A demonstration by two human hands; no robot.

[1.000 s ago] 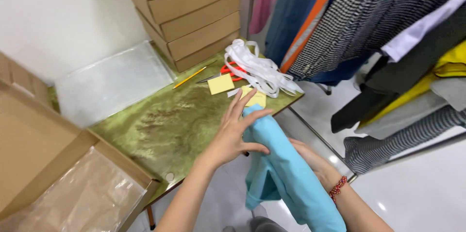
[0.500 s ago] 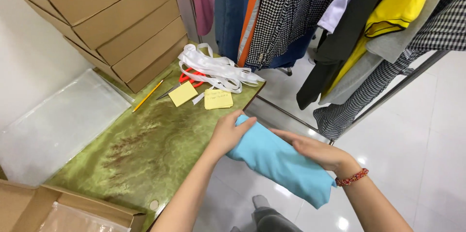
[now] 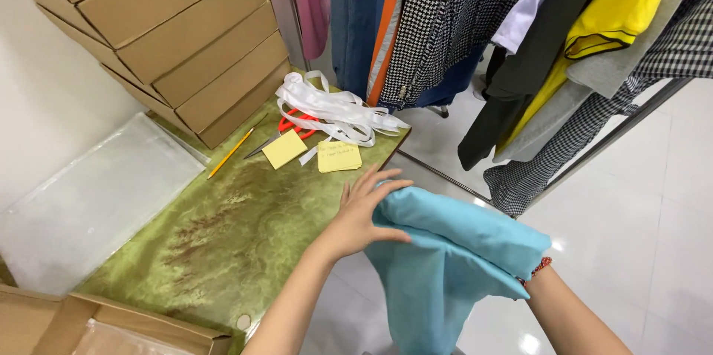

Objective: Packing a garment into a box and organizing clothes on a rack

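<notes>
Cloth (image 3: 453, 251) lifted higher | light blue, folded, draping | left hand (image 3: 364, 214) flat on it | right grip hidden

Stacked cardboard boxes (image 3: 160, 36) behind green marbled table (image 3: 223, 243); white ribbon (image 3: 334, 114), yellow sticky notes (image 3: 284, 149), pencil (image 3: 230, 153), clear plastic bag (image 3: 89, 203) on it; hanging clothes (image 3: 483, 21) beside.

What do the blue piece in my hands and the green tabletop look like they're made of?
Blue cloth: soft matte fabric, probably a cotton-like weave; it folds and drapes limply. Green tabletop: marble-patterned, glossy, likely laminate or vinyl rather than stone, though the picture cannot settle that.
</notes>
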